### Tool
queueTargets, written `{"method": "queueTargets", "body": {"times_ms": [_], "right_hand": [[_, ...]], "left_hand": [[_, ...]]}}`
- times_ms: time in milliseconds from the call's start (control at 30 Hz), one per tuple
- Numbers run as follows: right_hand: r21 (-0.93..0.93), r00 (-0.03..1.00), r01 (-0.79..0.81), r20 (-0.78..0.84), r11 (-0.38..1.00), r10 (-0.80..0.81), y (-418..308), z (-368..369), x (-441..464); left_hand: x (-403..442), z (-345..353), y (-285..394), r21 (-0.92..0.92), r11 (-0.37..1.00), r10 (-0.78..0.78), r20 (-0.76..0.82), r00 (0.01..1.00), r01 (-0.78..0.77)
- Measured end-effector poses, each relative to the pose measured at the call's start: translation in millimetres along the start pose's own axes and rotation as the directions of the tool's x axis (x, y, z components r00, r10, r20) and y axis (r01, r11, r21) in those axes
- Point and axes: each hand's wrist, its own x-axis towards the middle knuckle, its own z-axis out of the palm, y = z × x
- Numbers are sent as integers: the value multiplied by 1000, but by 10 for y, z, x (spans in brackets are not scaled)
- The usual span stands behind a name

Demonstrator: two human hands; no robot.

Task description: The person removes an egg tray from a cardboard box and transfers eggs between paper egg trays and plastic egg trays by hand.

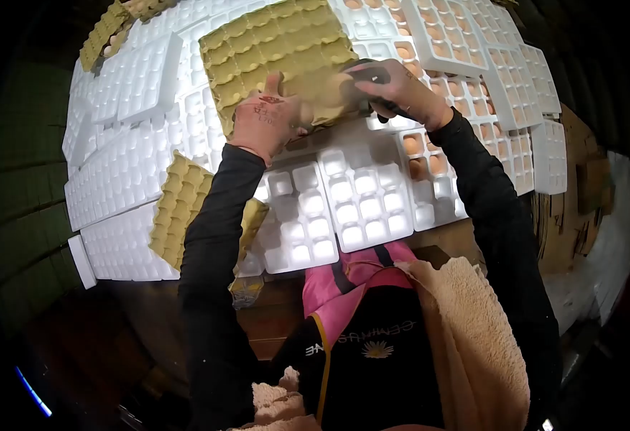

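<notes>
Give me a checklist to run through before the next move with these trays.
1. Left hand at the large yellow-brown, bumpy pulp tray: ok, over its near left part.
2. Right hand near that tray: ok, by its near right corner.
3. Right hand's grip on the blurred, rounded tan shape: cannot tell.
4. Square-celled white foam tray below the right hand filled: not ok; round brown eggs occupy some cells, while nearer cells show none.
5. Fluffy beige cloth clear of both hands: ok.
</notes>
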Motion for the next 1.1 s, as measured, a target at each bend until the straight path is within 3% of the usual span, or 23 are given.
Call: {"method": "queueTargets", "body": {"times_ms": [33,100,133,167,233,300,367,400,433,467,500,533,567,600,700,800,833,867,900,933,967,1000,1100], "right_hand": [[303,996,-26,-72,953,50,14,2,-309],[811,965,90,-214,578,150,40,6,-933],[997,979,68,-76,48,191,62,-73,-1205],[985,968,83,-43,-154,248,80,-114,-1490],[960,885,130,1,-249,465,61,-106,-2149],[977,735,94,61,-191,675,27,-40,-2722],[995,578,-95,74,-22,813,35,102,-3099],[968,546,-227,33,110,837,61,175,-3198],[842,564,-406,-76,356,822,158,277,-3231],[530,649,-530,-248,661,719,290,382,-3222],[124,750,-563,-339,817,568,403,471,-3196],[-171,809,-556,-336,813,483,458,532,-3145],[-364,838,-544,-285,756,466,473,558,-3129],[-266,825,-548,-327,793,460,466,526,-3168],[94,753,-456,-489,885,440,444,503,-3331],[-43,736,-416,-602,908,308,708,843,-3570],[-70,741,-400,-611,914,278,730,857,-3579],[-95,747,-377,-619,921,242,746,868,-3548],[53,614,-510,-676,859,406,642,838,-3553],[229,488,-538,-700,811,521,574,779,-3541],[382,399,-503,-692,775,601,536,683,-3518],[493,358,-437,-672,752,648,519,578,-3461],[649,488,-255,-553,717,675,462,386,-3118]], "left_hand": [[-28,-22,26,-55,998,18,-89,996,-23],[-106,-36,-64,-269,958,15,-289,957,-96],[-204,-60,-38,-508,845,-35,-366,930,-168],[-326,-120,36,-694,678,-85,-401,912,-242],[-640,-170,456,-868,361,-41,-379,925,-340],[-889,-32,1153,-892,266,239,-306,921,-366],[-930,281,1904,-729,542,456,-163,875,-418],[-846,473,2175,-601,590,528,-218,821,-539],[-751,674,2371,-617,611,543,-129,830,-496],[-666,751,2528,-595,662,525,-64,848,-455],[-554,955,2614,-522,698,548,-50,835,-490],[-470,992,2675,-551,708,569,74,819,-442],[-438,1038,2724,-465,754,571,112,814,-464],[-421,1087,2753,-373,802,545,138,827,-466],[-337,1140,2731,-392,819,494,113,862,-418],[-302,1095,3100,-631,650,370,-226,901,-425],[-252,1163,3331,-656,528,312,-442,841,-540],[-265,1272,3549,-588,568,285,-515,808,-575],[-281,1427,3746,-525,652,265,-518,813,-547],[-277,1627,3838,-310,796,324,-506,799,-519],[-285,1728,3872,-195,838,358,-508,783,-509],[-322,1584,3796,-253,810,317,-570,758,-529],[-659,961,3098,-274,877,146,-630,762,-395]]}}
